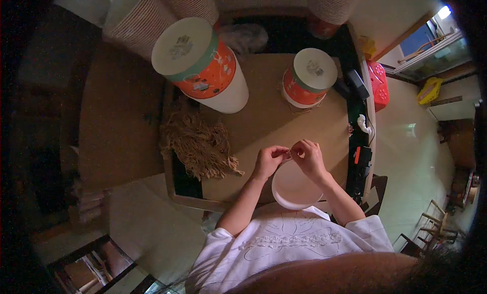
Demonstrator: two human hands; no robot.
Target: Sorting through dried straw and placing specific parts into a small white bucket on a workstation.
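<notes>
At the near part of the table, just in front of my shirt, a white paper tub is tilted with its hollow side facing up. My left hand and my right hand come together at its far rim. Both have thumb and fingers pinched on something small there; the fingertips hide what it is. Left of my hands lies a loose heap of brown cords. Beyond them stand a tall stack of orange, green and white tubs and a shorter one, both with bottoms up.
Brown cardboard covers the table. Along its right edge lie a black-and-orange device, crumpled white tissue and a dark box. A red plastic stool is beyond that edge. Tall nested tub stacks rise at the back left.
</notes>
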